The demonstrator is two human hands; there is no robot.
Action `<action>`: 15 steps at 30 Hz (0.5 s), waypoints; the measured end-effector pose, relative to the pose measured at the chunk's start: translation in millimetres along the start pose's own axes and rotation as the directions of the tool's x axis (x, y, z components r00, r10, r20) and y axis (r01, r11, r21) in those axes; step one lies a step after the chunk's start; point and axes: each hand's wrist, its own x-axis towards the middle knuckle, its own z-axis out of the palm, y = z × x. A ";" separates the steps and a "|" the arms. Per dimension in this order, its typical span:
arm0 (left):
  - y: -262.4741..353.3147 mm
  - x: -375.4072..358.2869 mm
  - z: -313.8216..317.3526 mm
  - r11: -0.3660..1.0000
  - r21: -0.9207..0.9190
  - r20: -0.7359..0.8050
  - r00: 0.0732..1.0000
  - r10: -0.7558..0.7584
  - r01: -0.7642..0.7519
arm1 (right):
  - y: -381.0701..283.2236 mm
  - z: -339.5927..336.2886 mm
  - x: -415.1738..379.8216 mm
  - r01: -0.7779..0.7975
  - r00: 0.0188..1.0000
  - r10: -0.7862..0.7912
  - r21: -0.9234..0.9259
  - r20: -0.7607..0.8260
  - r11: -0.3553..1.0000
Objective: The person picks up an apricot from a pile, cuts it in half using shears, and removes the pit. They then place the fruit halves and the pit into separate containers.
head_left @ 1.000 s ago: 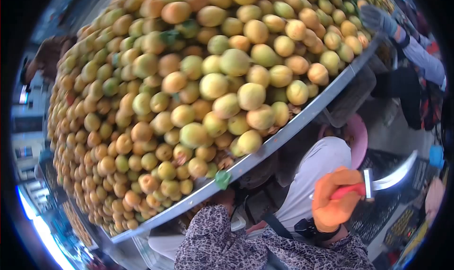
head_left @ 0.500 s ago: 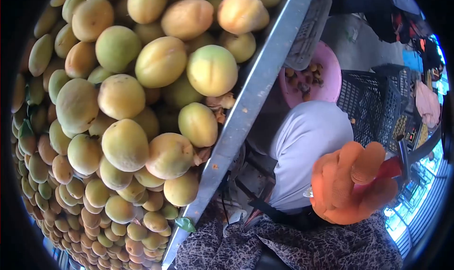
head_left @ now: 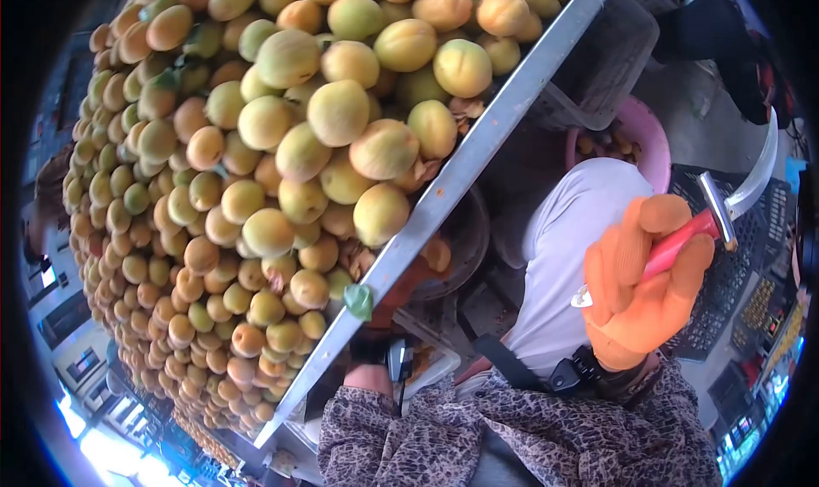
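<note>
We find fruit (head_left: 265, 122) heaped against a metal rim (head_left: 474, 150), our landmark. To the right of the rim, the right hand (head_left: 638, 284), gloved in orange, is raised, its fingers wrapped firmly around the red handle of a knife (head_left: 682, 239); the curved blade tilts up and away from the rim. The left hand (head_left: 397, 297) reaches below the rim, which partly hides it; we cannot tell its finger opening, nor whether it grips the orange piece (head_left: 437, 254) beside it
</note>
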 end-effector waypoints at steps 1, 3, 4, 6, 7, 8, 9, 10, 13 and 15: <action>7.3 -8.3 -6.7 0.999 -0.036 -0.016 1.000 -0.001 0.000 | -0.6 -1.0 -0.3 0.009 1.000 -0.008 -0.051 0.023 0.999; 20.2 -24.9 -16.0 0.993 -0.116 -0.041 0.999 -0.011 0.006 | -0.9 -0.4 -3.1 0.013 1.000 -0.013 -0.015 -0.001 1.000; 32.0 -30.7 -20.6 0.988 -0.157 -0.053 0.998 -0.019 0.010 | -2.0 -1.5 -3.8 0.011 1.000 -0.010 -0.027 0.009 1.000; 41.1 -60.3 -38.5 0.986 0.158 0.179 0.981 -0.079 0.051 | -2.0 -1.1 -4.4 0.007 1.000 -0.006 -0.030 0.017 1.000; 37.1 -71.3 -28.7 0.912 0.395 0.130 0.990 0.063 -0.110 | -2.1 -0.2 -4.3 0.000 1.000 0.000 -0.011 0.027 1.000; 34.2 -73.3 -24.5 0.913 0.394 0.131 0.989 0.062 -0.109 | -2.0 0.0 -4.5 -0.005 0.999 0.005 0.003 0.037 1.000; 40.2 -75.0 -17.0 0.823 0.568 0.013 1.000 -0.020 0.009 | -2.0 -0.3 -5.2 -0.011 0.999 0.011 0.001 0.037 1.000; 43.3 -74.7 -9.4 0.695 0.705 -0.122 0.990 -0.077 0.141 | -1.4 -0.3 -4.6 -0.014 0.999 0.014 -0.010 0.044 1.000; 12.2 -28.4 11.4 0.748 0.662 -0.150 0.986 0.069 0.049 | 1.7 1.7 -3.4 -0.013 0.999 0.014 -0.040 0.028 0.999; -32.3 25.9 25.1 0.684 0.721 -0.070 0.971 0.230 -0.110 | 2.5 1.5 -0.5 -0.011 1.000 0.011 -0.069 0.001 0.998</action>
